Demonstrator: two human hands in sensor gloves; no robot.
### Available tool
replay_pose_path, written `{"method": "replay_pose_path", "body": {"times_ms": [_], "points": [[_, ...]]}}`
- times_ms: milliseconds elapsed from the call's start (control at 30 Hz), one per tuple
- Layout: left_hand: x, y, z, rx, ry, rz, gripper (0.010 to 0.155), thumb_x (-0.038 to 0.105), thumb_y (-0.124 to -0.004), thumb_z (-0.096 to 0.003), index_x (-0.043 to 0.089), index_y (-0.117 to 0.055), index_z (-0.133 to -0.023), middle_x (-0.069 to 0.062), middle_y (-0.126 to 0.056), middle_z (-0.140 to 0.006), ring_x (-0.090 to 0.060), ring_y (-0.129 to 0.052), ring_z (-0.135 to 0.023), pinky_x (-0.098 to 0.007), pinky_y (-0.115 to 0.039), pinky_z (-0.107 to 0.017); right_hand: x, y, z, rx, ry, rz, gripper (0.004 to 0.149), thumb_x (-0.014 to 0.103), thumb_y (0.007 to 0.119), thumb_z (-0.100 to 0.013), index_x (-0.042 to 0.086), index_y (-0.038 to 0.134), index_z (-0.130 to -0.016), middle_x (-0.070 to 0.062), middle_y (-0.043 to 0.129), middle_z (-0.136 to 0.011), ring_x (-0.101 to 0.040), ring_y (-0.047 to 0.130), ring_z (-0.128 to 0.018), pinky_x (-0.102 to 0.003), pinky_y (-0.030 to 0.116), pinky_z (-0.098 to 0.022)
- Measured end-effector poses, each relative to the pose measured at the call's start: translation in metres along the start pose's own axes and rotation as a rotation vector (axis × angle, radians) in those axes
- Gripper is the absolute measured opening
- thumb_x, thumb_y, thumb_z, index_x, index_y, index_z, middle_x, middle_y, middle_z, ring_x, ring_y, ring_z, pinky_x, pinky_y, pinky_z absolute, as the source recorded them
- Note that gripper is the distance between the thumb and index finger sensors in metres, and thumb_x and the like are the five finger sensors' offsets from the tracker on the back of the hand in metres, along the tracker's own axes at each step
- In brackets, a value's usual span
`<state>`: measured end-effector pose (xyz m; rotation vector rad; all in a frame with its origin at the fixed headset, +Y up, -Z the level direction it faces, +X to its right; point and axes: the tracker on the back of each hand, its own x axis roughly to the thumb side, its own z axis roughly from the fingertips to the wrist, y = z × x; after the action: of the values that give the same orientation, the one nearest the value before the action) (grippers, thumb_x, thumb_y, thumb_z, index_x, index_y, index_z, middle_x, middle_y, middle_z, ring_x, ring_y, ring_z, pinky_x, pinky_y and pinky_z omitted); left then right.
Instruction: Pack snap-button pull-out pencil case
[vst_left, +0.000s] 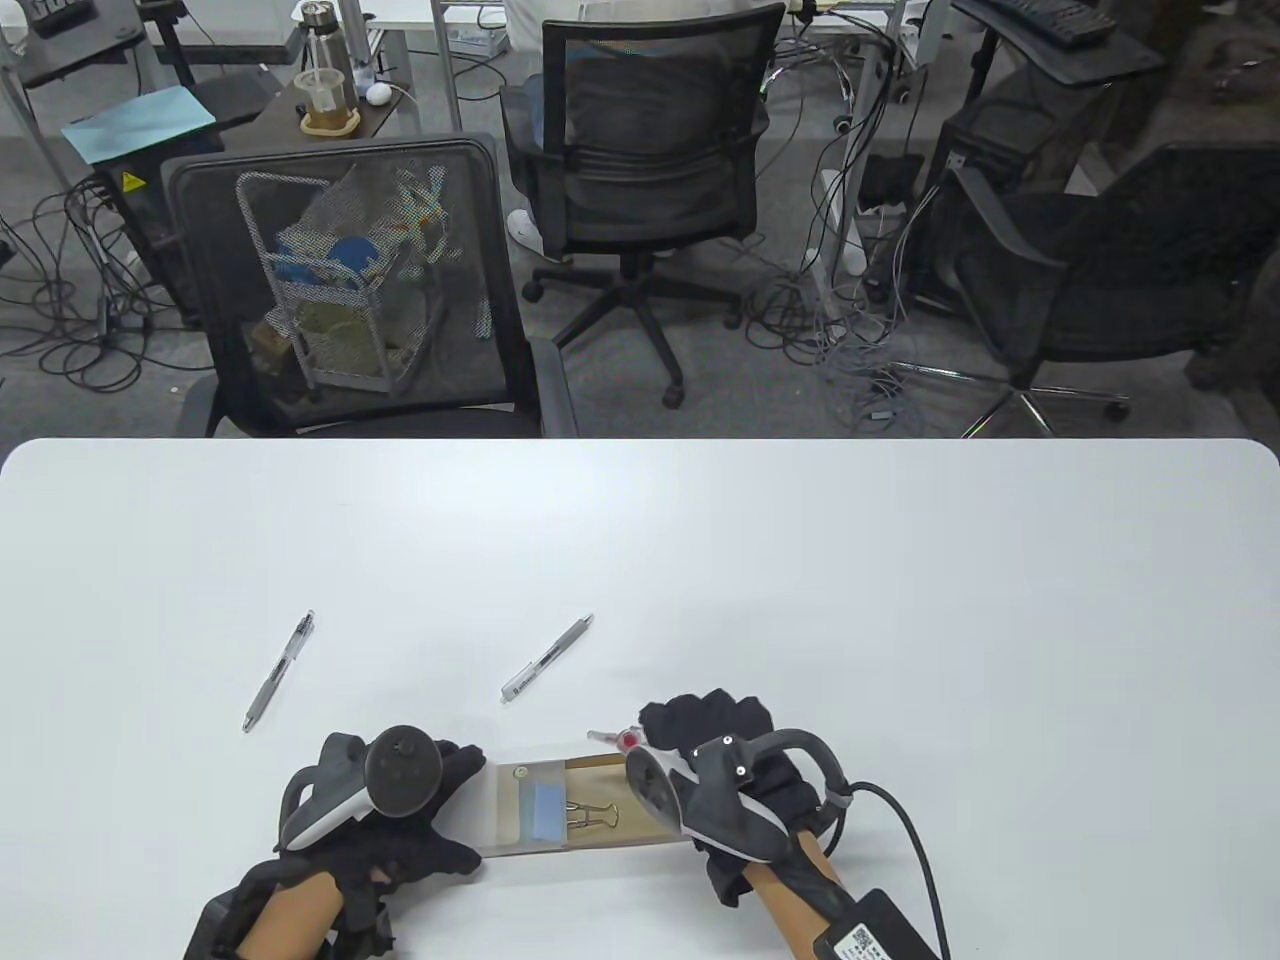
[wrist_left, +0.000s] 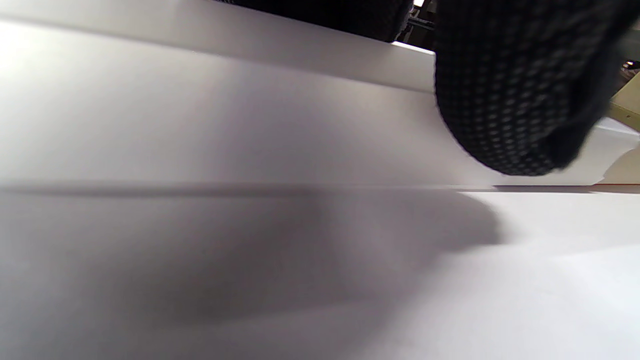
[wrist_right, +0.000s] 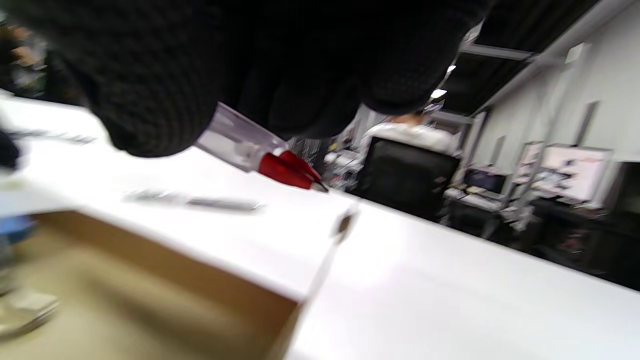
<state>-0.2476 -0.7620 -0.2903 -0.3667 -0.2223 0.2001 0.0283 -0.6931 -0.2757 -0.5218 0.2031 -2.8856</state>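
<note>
The pull-out pencil case (vst_left: 545, 808) lies near the table's front edge, its brown drawer (vst_left: 610, 790) drawn out to the right of the frosted sleeve. A blue eraser (vst_left: 547, 810) and a binder clip (vst_left: 592, 817) lie inside. My left hand (vst_left: 400, 810) holds the sleeve's left end. My right hand (vst_left: 715, 745) grips a red-tipped clear pen (vst_left: 622, 739), held just above the drawer's far edge; the pen also shows in the right wrist view (wrist_right: 265, 155). In the left wrist view only a gloved finger (wrist_left: 510, 95) and the table show.
Two more pens lie on the white table (vst_left: 900, 600): one at the left (vst_left: 278, 670), one near the middle (vst_left: 547, 659). Office chairs (vst_left: 350, 290) stand beyond the table's far edge.
</note>
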Motion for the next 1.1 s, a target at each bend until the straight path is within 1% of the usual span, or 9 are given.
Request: {"method": "replay_pose_path", "body": {"times_ms": [133, 233, 367, 533, 633, 833, 967, 1033, 1100], "points": [[0.0, 0.0, 0.0, 0.0, 0.0, 0.0, 0.097, 0.059, -0.098, -0.0234, 0.04, -0.057, -0.109, 0.008, -0.059, -0.117, -0.026, -0.065, -0.112, -0.063, -0.042, -0.084, 0.019, 0.021, 0.0, 0.082, -0.066, 0.076, 0.058, 0.051, 0.088, -0.032, 0.042, 0.075, -0.087, 0.018, 0.092, -0.087, -0.005, 0.093, -0.072, -0.03, 0.082, -0.058], [0.0, 0.0, 0.0, -0.002, 0.0, 0.001, 0.096, 0.059, -0.098, -0.0235, 0.041, -0.057, -0.109, 0.009, -0.059, -0.117, -0.026, -0.065, -0.112, -0.063, -0.041, -0.084, 0.024, 0.034, -0.001, 0.119, -0.086, 0.11, 0.057, 0.051, 0.089, -0.032, 0.042, 0.075, -0.087, 0.019, 0.092, -0.087, -0.005, 0.093, -0.072, -0.029, 0.083, -0.057], [0.0, 0.0, 0.0, -0.001, 0.001, -0.001, 0.097, 0.059, -0.098, -0.0234, 0.04, -0.057, -0.109, 0.008, -0.059, -0.117, -0.026, -0.065, -0.112, -0.063, -0.042, -0.084, 0.024, 0.036, -0.004, 0.142, -0.08, 0.09, 0.056, 0.05, 0.09, -0.031, 0.043, 0.078, -0.086, 0.019, 0.094, -0.086, -0.004, 0.095, -0.071, -0.028, 0.084, -0.057], [0.0, 0.0, 0.0, -0.001, 0.0, 0.0, 0.096, 0.059, -0.098, -0.0235, 0.041, -0.056, -0.109, 0.009, -0.059, -0.117, -0.026, -0.065, -0.112, -0.063, -0.041, -0.084, 0.023, 0.039, -0.012, 0.225, -0.096, 0.045, 0.054, 0.049, 0.093, -0.03, 0.045, 0.082, -0.083, 0.02, 0.096, -0.085, -0.003, 0.097, -0.07, -0.028, 0.085, -0.056], [0.0, 0.0, 0.0, -0.004, -0.004, 0.0, 0.096, 0.059, -0.098, -0.0235, 0.042, -0.056, -0.109, 0.01, -0.058, -0.117, -0.025, -0.064, -0.113, -0.063, -0.041, -0.084, 0.025, 0.047, -0.017, 0.269, -0.089, 0.048, 0.054, 0.049, 0.094, -0.029, 0.046, 0.082, -0.083, 0.021, 0.097, -0.084, -0.003, 0.097, -0.07, -0.027, 0.085, -0.055], [0.0, 0.0, -0.001, -0.008, -0.005, 0.004, 0.096, 0.059, -0.098, -0.0236, 0.042, -0.056, -0.108, 0.01, -0.058, -0.117, -0.025, -0.064, -0.113, -0.063, -0.041, -0.084, 0.024, 0.048, -0.019, 0.267, -0.083, 0.027, 0.054, 0.05, 0.095, -0.029, 0.046, 0.083, -0.082, 0.021, 0.097, -0.083, -0.002, 0.097, -0.069, -0.027, 0.085, -0.055], [0.0, 0.0, -0.001, -0.007, -0.006, 0.005, 0.096, 0.059, -0.098, -0.0234, 0.042, -0.056, -0.108, 0.01, -0.058, -0.117, -0.025, -0.064, -0.113, -0.063, -0.041, -0.084, 0.02, 0.047, -0.018, 0.274, -0.08, 0.005, 0.054, 0.05, 0.094, -0.03, 0.046, 0.082, -0.083, 0.02, 0.096, -0.086, -0.003, 0.096, -0.072, -0.028, 0.085, -0.057], [0.0, 0.0, -0.001, -0.008, -0.006, 0.007, 0.096, 0.059, -0.098, -0.0234, 0.042, -0.056, -0.108, 0.01, -0.058, -0.117, -0.025, -0.064, -0.113, -0.063, -0.041, -0.084, 0.015, 0.043, -0.016, 0.257, -0.077, -0.012, 0.057, 0.051, 0.093, -0.03, 0.046, 0.08, -0.085, 0.02, 0.094, -0.089, -0.004, 0.095, -0.074, -0.029, 0.084, -0.058], [0.0, 0.0, -0.001, -0.01, -0.006, 0.009, 0.096, 0.059, -0.098, -0.0235, 0.042, -0.056, -0.109, 0.01, -0.058, -0.117, -0.025, -0.064, -0.113, -0.063, -0.041, -0.084, 0.007, 0.033, -0.012, 0.213, -0.07, -0.057, 0.058, 0.053, 0.092, -0.031, 0.046, 0.078, -0.086, 0.02, 0.092, -0.09, -0.005, 0.094, -0.075, -0.03, 0.083, -0.058]]}}
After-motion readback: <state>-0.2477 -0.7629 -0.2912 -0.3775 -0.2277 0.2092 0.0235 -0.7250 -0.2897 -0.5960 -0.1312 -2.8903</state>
